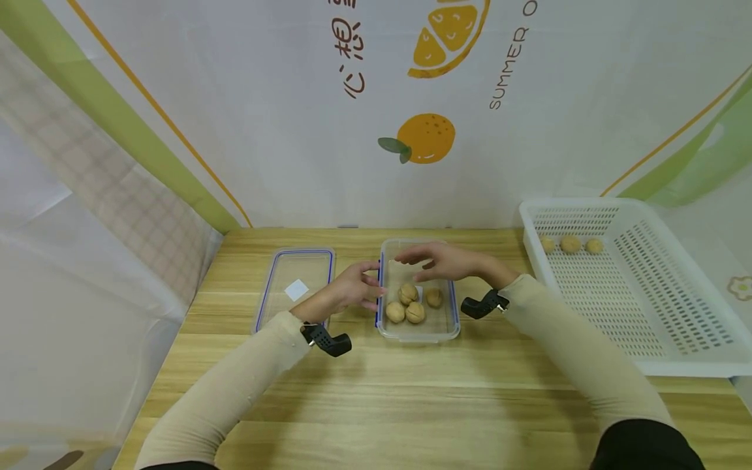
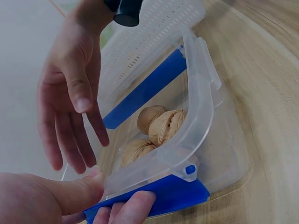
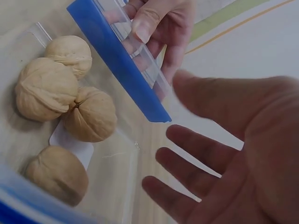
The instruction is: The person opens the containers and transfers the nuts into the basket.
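Note:
A clear plastic food container [image 1: 418, 338] with blue side clips sits in the middle of the table, several walnuts [image 1: 415, 312] grouped in its near half. At its left side my left hand [image 1: 354, 287] pinches the wall, thumb at the rim and fingers against the outer blue clip [image 2: 154, 193]. Over the far part of the container hovers my right hand [image 1: 449, 261], fingers spread and loosely bent, nothing in them. The right wrist view shows its thumb and fingers apart, with the walnuts [image 3: 46, 88] lying below on the container floor beside a white label.
Left of the container lies a clear lid [image 1: 282, 267] with a blue seal and a white square sticker. A white perforated basket [image 1: 634, 313] stands at the right, three walnuts [image 1: 570, 243] at its far end. A printed curtain [image 1: 282, 130] hangs behind the wooden table [image 1: 376, 405].

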`<state>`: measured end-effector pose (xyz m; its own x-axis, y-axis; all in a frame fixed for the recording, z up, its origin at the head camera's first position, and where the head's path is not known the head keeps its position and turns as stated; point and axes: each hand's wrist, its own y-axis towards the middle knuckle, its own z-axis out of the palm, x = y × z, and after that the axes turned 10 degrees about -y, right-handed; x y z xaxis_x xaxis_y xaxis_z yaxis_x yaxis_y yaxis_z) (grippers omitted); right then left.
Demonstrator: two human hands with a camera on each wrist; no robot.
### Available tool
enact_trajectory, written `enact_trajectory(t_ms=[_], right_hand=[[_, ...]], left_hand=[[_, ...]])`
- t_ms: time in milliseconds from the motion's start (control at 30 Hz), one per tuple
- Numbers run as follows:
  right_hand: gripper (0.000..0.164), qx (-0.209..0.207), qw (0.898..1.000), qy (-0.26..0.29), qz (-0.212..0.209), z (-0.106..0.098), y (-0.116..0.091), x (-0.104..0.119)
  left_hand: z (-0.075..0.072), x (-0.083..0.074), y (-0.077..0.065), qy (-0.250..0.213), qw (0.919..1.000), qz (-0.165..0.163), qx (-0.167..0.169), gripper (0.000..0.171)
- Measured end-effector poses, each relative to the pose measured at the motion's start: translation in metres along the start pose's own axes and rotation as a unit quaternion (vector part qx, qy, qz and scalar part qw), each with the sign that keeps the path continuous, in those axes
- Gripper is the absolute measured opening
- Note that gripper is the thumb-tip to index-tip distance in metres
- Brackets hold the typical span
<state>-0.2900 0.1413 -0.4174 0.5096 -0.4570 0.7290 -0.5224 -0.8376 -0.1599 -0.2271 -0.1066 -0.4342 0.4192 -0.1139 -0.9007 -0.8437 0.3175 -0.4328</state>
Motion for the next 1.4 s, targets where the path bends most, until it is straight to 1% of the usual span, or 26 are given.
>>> enact_trajectory(t_ms=[133, 300, 400, 500, 667, 833, 1033, 1300, 1400], right_hand=[[0.055, 0.023, 1.0, -0.008, 0.008, 0.001, 0.007, -0.001], [0.052, 0.065, 0.998, -0.018, 0.02, 0.001, 0.014, -0.001], [0.053, 0.089, 0.995, -0.023, 0.046, 0.002, 0.016, -0.001], [0.053, 0.101, 0.992, -0.031, 0.064, 0.002, 0.018, -0.001], [0.052, 0.106, 0.991, -0.045, 0.067, 0.006, 0.021, -0.001], [0.05, 0.106, 0.99, -0.074, 0.058, 0.011, 0.024, -0.001], [0.047, 0.105, 0.989, -0.073, 0.07, 0.014, 0.025, 0.001], [0.041, 0.104, 0.988, -0.097, 0.059, 0.016, 0.026, -0.002], [0.041, 0.103, 0.988, -0.101, 0.063, 0.017, 0.027, -0.004]], left_hand=[[0.0, 0.0, 0.0, -0.002, 1.0, 0.001, -0.001, 0.071], [0.0, 0.0, 0.001, -0.003, 1.0, 0.0, -0.001, 0.071], [0.001, -0.001, 0.001, -0.003, 1.0, 0.0, 0.0, 0.07], [0.001, -0.001, 0.001, -0.001, 1.0, 0.001, 0.0, 0.07], [0.001, -0.002, 0.0, -0.001, 1.0, 0.0, -0.001, 0.07], [0.001, -0.001, 0.0, -0.004, 1.0, 0.001, 0.0, 0.07], [0.0, 0.0, 0.0, -0.005, 1.0, 0.002, 0.001, 0.07], [0.0, 0.001, 0.001, -0.01, 0.9999, -0.002, 0.0, 0.07], [0.0, 0.001, 0.001, -0.008, 1.0, -0.003, 0.0, 0.07]])
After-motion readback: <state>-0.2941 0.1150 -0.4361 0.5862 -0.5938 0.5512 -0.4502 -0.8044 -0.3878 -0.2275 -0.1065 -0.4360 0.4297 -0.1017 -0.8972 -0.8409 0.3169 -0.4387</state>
